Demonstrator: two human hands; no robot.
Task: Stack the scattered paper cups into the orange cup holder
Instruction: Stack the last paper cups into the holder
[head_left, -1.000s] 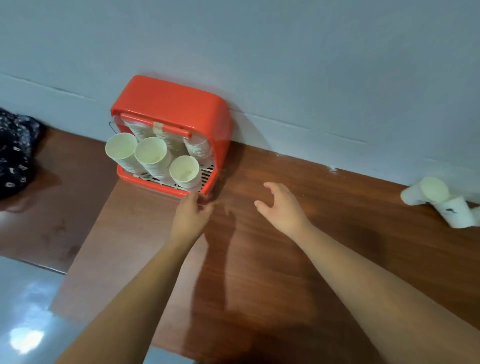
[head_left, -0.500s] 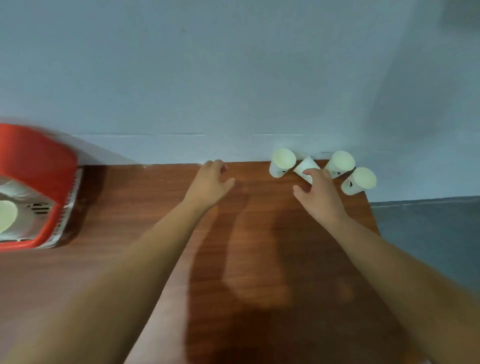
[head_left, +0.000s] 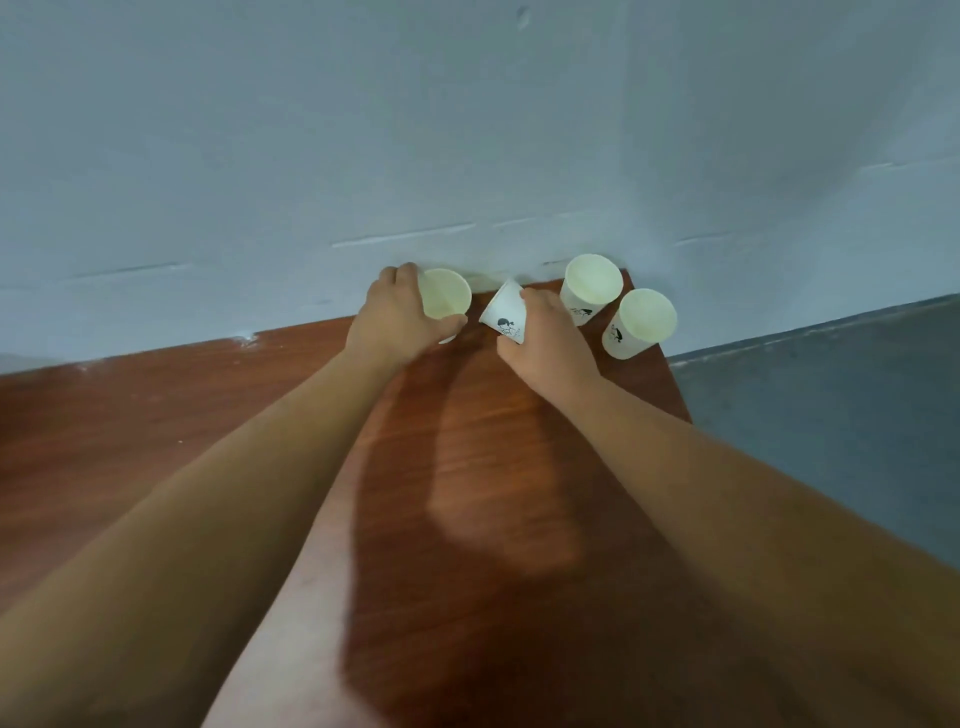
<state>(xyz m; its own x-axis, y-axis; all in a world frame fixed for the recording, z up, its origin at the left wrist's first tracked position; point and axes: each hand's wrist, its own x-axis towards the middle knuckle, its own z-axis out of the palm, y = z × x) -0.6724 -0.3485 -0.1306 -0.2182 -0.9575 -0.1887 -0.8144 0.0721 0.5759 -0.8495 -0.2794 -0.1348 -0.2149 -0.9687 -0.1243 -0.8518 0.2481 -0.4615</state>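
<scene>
Fingers (head_left: 406, 274) of the left hand (head_left: 397, 319) curl round the far side of the leftmost cup (head_left: 445, 297), with the thumb pressed to its near side. The cup is clasped between them, upright, its pale mouth facing up, right against the foot of the wall (head_left: 311, 130). The right hand (head_left: 545, 345) is closed on the tipped cup (head_left: 505, 312) just beside it. Its fingers wrap over the cup's right flank, and the cup leans at a slant, with its white side and a small black print facing me and its mouth out of sight. The two held cups are close, though I cannot tell whether they touch.

To the right stand two more paper cups, both upright — the corner cup (head_left: 592, 285) by the wall at the table's far right corner, and the edge cup (head_left: 641, 322) just beside it, nearer the right edge. All four are gathered at the far right end of the brown wooden table (head_left: 156, 426). Both bare forearms stretch out across the tabletop, with a dark shadow between them. Past the table's right edge lies grey floor (head_left: 831, 415).
</scene>
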